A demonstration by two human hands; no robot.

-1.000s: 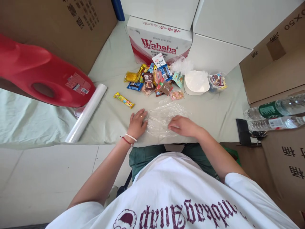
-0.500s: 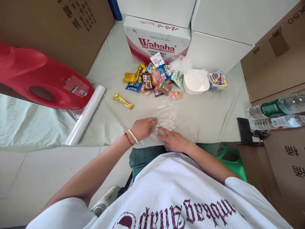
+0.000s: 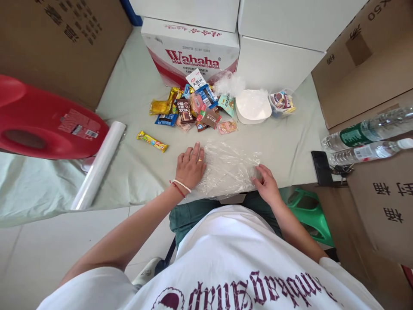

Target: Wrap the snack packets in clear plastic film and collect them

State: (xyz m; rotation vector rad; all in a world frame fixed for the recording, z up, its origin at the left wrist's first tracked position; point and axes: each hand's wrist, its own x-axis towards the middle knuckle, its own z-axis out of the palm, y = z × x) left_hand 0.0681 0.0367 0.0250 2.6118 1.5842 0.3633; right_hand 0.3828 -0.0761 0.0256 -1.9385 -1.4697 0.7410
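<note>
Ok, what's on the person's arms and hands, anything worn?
Both arms are bare below the short sleeves of a white T-shirt with dark red gothic lettering. The left wrist carries a white bead bracelet and a thin red string beside it. The left hand has a ring on one finger. The right hand shows no glove, watch or band.

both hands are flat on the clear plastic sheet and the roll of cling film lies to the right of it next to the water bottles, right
Not quite. In the head view the left hand and right hand do rest on the clear plastic sheet, but the white roll of cling film lies to the left of it, beside the big red plastic jug. The clear water bottles are on the right.
</note>
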